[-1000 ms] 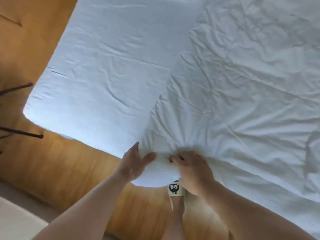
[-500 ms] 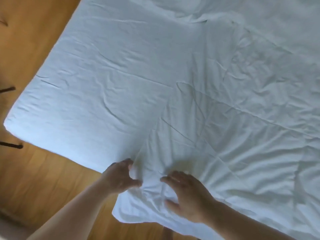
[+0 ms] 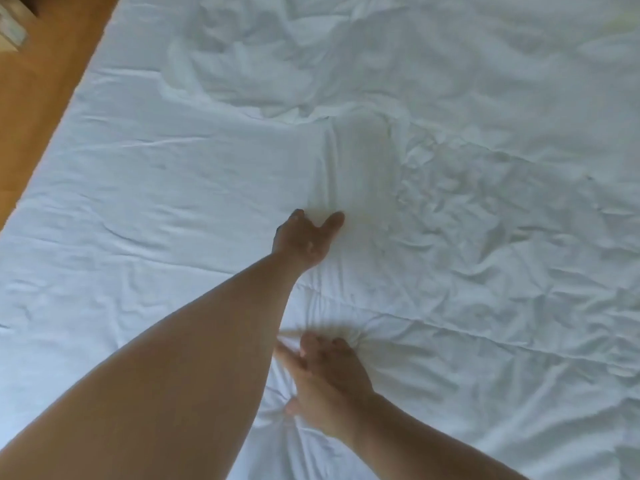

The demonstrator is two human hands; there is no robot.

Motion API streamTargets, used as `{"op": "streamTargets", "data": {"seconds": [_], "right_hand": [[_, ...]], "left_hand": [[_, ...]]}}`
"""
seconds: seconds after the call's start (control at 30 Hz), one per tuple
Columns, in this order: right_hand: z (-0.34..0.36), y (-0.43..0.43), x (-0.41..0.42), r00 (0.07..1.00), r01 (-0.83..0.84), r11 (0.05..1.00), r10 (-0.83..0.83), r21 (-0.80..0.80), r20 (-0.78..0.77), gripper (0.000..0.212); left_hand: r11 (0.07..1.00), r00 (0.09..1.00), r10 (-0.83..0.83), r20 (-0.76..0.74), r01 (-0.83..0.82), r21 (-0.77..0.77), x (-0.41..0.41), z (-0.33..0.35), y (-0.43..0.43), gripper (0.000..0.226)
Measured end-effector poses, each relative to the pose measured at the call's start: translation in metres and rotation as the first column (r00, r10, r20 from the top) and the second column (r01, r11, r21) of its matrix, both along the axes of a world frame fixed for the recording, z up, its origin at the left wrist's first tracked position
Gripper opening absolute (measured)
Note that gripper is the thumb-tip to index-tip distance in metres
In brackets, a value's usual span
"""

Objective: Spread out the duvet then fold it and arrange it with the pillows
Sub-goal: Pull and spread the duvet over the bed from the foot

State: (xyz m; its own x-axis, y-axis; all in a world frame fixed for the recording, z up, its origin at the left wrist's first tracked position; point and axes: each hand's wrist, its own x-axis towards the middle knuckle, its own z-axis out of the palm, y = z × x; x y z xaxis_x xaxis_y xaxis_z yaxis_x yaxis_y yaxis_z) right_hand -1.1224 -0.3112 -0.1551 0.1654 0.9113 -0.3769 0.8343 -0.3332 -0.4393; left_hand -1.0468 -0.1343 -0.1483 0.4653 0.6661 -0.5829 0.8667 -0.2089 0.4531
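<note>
A white, wrinkled duvet [image 3: 467, 237] covers the right and upper part of the bed, and its left edge runs down the middle of the view. My left hand [image 3: 306, 239] is stretched far out and lies flat at that edge with the thumb spread. Nearer to me, my right hand [image 3: 329, 372] presses on the duvet with its fingers spread, and creases fan out from the fingertips. No pillow shows in the view.
The bare white sheet of the mattress [image 3: 138, 202] fills the left half. A wooden floor [image 3: 41, 84] runs along the bed's left edge. A pale object [image 3: 10, 32] sits at the top left corner.
Both hands let go of the bunched duvet corner at the bed's edge. My left hand has reached forward along the duvet's edge. The view has moved up over the bed.
</note>
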Motion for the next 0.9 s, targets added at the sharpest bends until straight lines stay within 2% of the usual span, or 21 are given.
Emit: {"op": "streamTargets", "data": {"seconds": [0.07, 0.17, 0.2, 0.27, 0.3, 0.37, 0.4, 0.47, 0.57, 0.67, 0.73, 0.77, 0.83, 0.87, 0.9], "right_hand": [[-0.004, 0.008, 0.0, 0.998, -0.011, 0.993, 0.003, 0.115, 0.068, 0.082], [-0.01, 0.019, -0.03, 0.997, -0.037, 0.997, 0.033, 0.068, 0.073, 0.042], [-0.015, 0.019, -0.047, 0.999, 0.034, 0.999, -0.034, 0.012, 0.01, 0.035], [-0.03, 0.006, -0.073, 0.964, 0.186, 0.976, -0.204, -0.118, -0.172, 0.036], [-0.036, -0.004, -0.083, 0.953, 0.23, 0.97, -0.241, -0.081, -0.183, 0.029], [-0.033, -0.008, -0.082, 0.932, 0.354, 0.927, -0.339, 0.125, -0.131, 0.012], [-0.027, -0.006, -0.073, 0.93, 0.365, 0.907, -0.35, 0.207, -0.108, 0.009], [-0.021, 0.002, -0.06, 0.949, 0.313, 0.897, -0.309, 0.312, -0.065, 0.012], [-0.008, 0.004, -0.056, 0.968, 0.251, 0.94, -0.247, 0.233, -0.045, 0.034], [0.008, -0.005, -0.084, 0.96, 0.279, 0.949, -0.277, 0.15, -0.032, 0.058], [0.018, -0.022, -0.125, 0.941, 0.338, 0.937, -0.338, 0.086, -0.015, 0.075], [0.023, -0.03, -0.149, 0.925, 0.38, 0.923, -0.38, 0.064, -0.015, 0.066], [0.027, -0.046, -0.195, 0.881, 0.472, 0.881, -0.47, 0.036, -0.058, 0.031], [0.027, -0.052, -0.215, 0.861, 0.506, 0.862, -0.506, -0.006, -0.057, 0.025], [0.026, -0.056, -0.232, 0.85, 0.521, 0.851, -0.524, -0.07, -0.054, 0.034]], "left_hand": [[0.994, 0.999, -0.053, 0.0, 0.053, 0.095, -0.001, 0.001, 0.004, 0.07], [0.981, 0.999, -0.016, 0.049, 0.007, 0.194, -0.017, 0.016, 0.022, 0.055], [0.976, 1.0, -0.016, 0.025, 0.011, 0.217, -0.025, 0.018, 0.031, 0.053], [0.976, 0.996, -0.049, -0.069, 0.062, 0.207, -0.034, 0.011, 0.045, 0.057], [0.982, 0.991, -0.068, -0.117, 0.087, 0.165, -0.035, 0.003, 0.048, 0.062], [0.989, 0.98, -0.1, -0.172, 0.116, 0.087, -0.034, -0.01, 0.049, 0.07], [0.99, 0.978, -0.11, -0.179, 0.125, 0.072, -0.032, -0.013, 0.048, 0.072], [0.997, 0.988, -0.072, -0.14, 0.075, 0.014, -0.036, -0.008, 0.048, 0.072], [0.978, 0.998, 0.03, -0.053, -0.04, -0.205, -0.071, 0.01, 0.047, 0.066], [0.93, 0.995, -0.058, -0.083, 0.024, -0.366, -0.142, 0.014, 0.03, 0.07], [0.863, 0.986, -0.139, -0.089, 0.076, -0.5, -0.197, 0.018, 0.005, 0.064], [0.828, 0.978, -0.188, -0.092, 0.108, -0.55, -0.225, 0.019, -0.009, 0.06], [0.783, 0.962, -0.26, -0.079, 0.163, -0.6, -0.275, 0.015, -0.035, 0.056], [0.781, 0.962, -0.263, -0.072, 0.168, -0.602, -0.296, 0.011, -0.049, 0.055], [0.796, 0.962, -0.261, -0.08, 0.167, -0.582, -0.312, 0.007, -0.061, 0.054]]}}
